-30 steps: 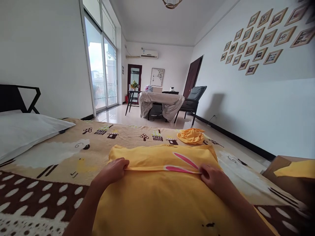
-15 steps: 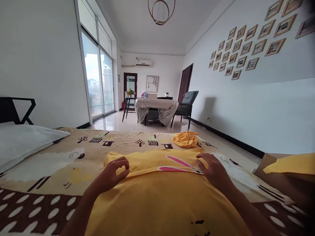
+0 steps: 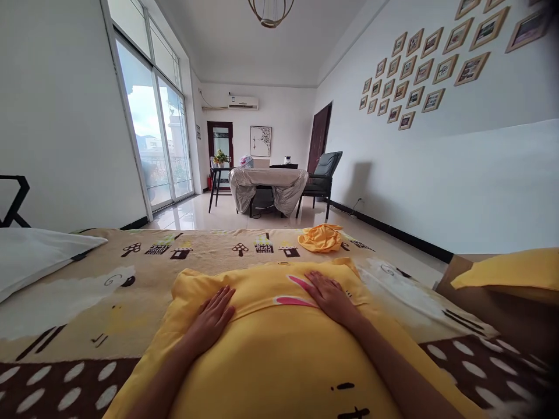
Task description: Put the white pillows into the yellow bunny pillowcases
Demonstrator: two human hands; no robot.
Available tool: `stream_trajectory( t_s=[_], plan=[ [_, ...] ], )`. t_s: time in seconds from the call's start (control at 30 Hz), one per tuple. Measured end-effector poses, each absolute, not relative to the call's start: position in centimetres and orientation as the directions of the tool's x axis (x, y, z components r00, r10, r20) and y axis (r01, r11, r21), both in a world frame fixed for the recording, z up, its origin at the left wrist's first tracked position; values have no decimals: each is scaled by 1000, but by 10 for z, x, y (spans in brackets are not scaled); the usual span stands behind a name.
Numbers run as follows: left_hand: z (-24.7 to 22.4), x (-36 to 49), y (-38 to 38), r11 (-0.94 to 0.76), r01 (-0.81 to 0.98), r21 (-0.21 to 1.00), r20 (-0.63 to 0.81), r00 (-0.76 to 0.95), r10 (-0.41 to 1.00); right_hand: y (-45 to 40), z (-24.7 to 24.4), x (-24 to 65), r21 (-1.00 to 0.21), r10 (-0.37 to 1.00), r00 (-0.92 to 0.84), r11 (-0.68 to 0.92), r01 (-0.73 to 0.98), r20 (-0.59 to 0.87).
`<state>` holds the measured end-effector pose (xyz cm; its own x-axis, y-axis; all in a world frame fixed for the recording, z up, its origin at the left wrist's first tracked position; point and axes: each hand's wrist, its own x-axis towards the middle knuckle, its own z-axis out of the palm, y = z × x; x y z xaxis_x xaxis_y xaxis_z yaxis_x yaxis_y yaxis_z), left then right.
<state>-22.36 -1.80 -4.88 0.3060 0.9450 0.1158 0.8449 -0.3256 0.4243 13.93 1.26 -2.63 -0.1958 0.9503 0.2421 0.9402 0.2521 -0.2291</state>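
Note:
A plump yellow pillow point(image 3: 279, 355) with pink rabbit-ear shapes and black marks lies in front of me on a patterned blanket point(image 3: 161, 285). My left hand point(image 3: 213, 320) rests flat on its upper left part, fingers stretched out. On the upper right part, over the pink ears, my right hand point(image 3: 327, 294) lies flat with its fingers extended. Neither hand holds anything. Beyond the pillow's far edge is a crumpled yellow cloth point(image 3: 320, 238).
A white pillow point(image 3: 39, 256) lies at the left. At the right, another yellow fabric piece point(image 3: 510, 273) sits on a brown box point(image 3: 463, 279). Beyond the bed stand a covered table point(image 3: 268, 174) and a black chair point(image 3: 323, 174).
Both hands have gone from curled fingers at the pillow's far corners to lying flat on it; the right hand has moved inward. The pillow's far section looks more spread. The view has shifted slightly.

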Motion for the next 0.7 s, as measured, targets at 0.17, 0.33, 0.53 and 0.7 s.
stream_trajectory(
  t_s=[0.17, 0.33, 0.53, 0.7],
  plan=[
    [-58, -226, -13, -342, 846, 410, 151, 307, 940, 14, -57, 198, -228, 964, -74, 135, 964, 255],
    [-61, -225, -14, -311, 893, 324, 169, 269, 948, 12, -77, 222, -248, 969, 21, 43, 968, 247],
    [-81, -254, -25, -161, 968, 192, 196, 123, 973, -1, -84, 245, -304, 978, 87, -26, 952, 191],
    [-87, -320, -53, 45, 969, 244, 175, -90, 981, -32, -103, 293, -538, 948, 283, -165, 827, 144]
  ],
)
